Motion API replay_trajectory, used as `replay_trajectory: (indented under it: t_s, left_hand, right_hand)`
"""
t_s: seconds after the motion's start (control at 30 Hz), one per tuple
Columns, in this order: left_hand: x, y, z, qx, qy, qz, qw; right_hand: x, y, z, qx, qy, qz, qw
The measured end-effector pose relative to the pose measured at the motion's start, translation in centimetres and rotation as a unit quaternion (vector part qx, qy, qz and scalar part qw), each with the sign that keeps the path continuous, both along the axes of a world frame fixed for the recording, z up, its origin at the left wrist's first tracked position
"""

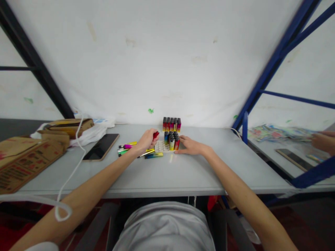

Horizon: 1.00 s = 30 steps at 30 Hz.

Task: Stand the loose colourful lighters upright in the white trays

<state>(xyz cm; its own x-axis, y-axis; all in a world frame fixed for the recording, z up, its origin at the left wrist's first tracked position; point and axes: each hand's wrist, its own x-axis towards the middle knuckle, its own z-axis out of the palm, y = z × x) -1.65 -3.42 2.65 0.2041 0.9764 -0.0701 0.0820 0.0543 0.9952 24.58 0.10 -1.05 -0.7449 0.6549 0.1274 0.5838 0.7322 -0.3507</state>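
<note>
My left hand (147, 140) is closed round a red lighter (156, 134), held just left of a white tray with round holes (159, 146). Upright lighters (173, 140) in several colours fill the tray's right part, while holes show on its left. My right hand (190, 145) rests beside the tray's right edge, fingers stretched out and apart, its fingertips at the tray and the nearest lighters. Loose lighters (127, 147) lie on the table under and left of my left wrist, with a blue and yellow lighter (154, 155) in front of the tray.
Behind the tray stands another block of upright lighters (171, 124). A phone (101, 147) and an open cardboard box (28, 157) are on the left, with a white cable (77, 139) looping down. A blue metal frame (261, 83) borders the right; beyond it a person's hand (324, 141) shows.
</note>
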Motion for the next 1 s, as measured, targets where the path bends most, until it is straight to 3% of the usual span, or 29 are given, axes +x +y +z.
replay_trajectory:
  t_s: [0.2, 0.5, 0.7, 0.87, 1.0]
  left_hand:
    - [-0.33, 0.61, -0.58, 0.02, 0.031, 0.039, 0.999]
    - [0.38, -0.14, -0.91, 0.097, 0.041, -0.048, 0.993]
    - [-0.01, -0.19, -0.5, 0.285, 0.147, -0.046, 0.946]
    - [-0.25, -0.09, -0.73, 0.329, 0.196, -0.053, 0.922]
    - [-0.16, 0.0, -0.98, 0.332, 0.195, -0.069, 0.92]
  right_hand:
    - [-0.04, -0.22, 0.2, -0.008, -0.002, -0.003, 1.0]
    - [0.0, -0.28, 0.14, -0.007, 0.007, -0.002, 1.0]
    - [0.01, -0.12, 0.12, 0.002, -0.005, 0.005, 1.0]
    - [-0.01, 0.0, 0.0, 0.007, -0.011, 0.002, 1.0]
    - [-0.01, 0.01, -0.13, 0.005, -0.001, -0.001, 1.0]
